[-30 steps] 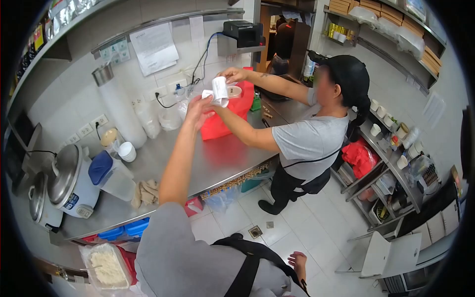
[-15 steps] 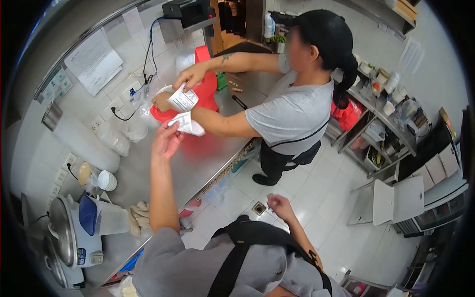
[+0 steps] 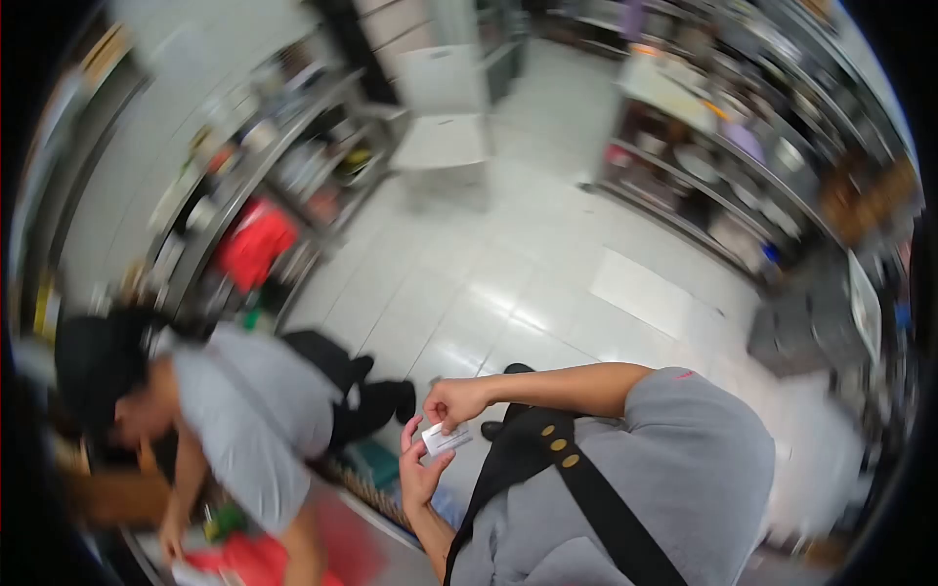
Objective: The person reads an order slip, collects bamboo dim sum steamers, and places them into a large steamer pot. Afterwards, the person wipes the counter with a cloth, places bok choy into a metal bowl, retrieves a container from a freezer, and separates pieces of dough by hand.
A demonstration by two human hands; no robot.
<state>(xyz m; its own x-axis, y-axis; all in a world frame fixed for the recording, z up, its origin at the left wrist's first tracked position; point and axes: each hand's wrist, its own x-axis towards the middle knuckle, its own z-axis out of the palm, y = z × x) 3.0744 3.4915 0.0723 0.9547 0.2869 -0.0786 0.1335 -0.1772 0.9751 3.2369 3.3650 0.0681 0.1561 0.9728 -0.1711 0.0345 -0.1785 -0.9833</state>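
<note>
Close in front of my dark apron, a small white printed paper slip [image 3: 447,439] is held between my two hands. My left hand [image 3: 421,473] comes up from below and has the slip's lower edge between thumb and fingers. From the right, my right hand [image 3: 457,402] reaches in with curled fingers and pinches the slip's upper edge. The print on the paper is too small to read.
A co-worker in a grey shirt [image 3: 249,391] bends over a red bag [image 3: 259,562] at the lower left. A white chair [image 3: 440,137] stands ahead on the tiled floor. Cluttered shelves line the left, and a work table [image 3: 674,83] with shelves stands right.
My view has swung right, away from the counter and co-worker. My left hand has drawn a slip back from beside the co-worker's hands, and my right hand has come to grip the slip.
</note>
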